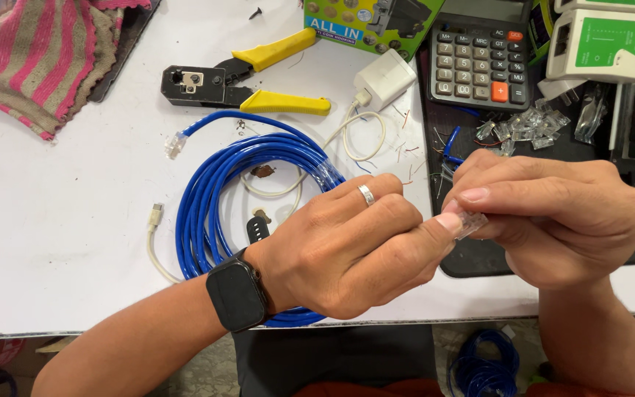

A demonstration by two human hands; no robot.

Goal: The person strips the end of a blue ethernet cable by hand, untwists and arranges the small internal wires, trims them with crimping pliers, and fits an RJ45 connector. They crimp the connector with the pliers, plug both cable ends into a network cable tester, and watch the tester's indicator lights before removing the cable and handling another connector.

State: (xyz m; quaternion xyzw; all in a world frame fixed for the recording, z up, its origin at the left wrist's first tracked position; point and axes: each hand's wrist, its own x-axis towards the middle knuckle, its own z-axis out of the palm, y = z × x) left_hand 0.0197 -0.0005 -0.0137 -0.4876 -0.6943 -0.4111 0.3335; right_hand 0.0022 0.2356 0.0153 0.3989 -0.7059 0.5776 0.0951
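Clear plastic, the little connector plug (470,223) sits pinched between both my hands above the counter (60,220) edge, its long axis running left to right. My left hand (347,246) presses it with the thumb; my right hand (553,220) closes around its far end.

Bright, even overhead light fell on the white table (60,220); shadows were soft, focus sharp, edges slightly distorted.
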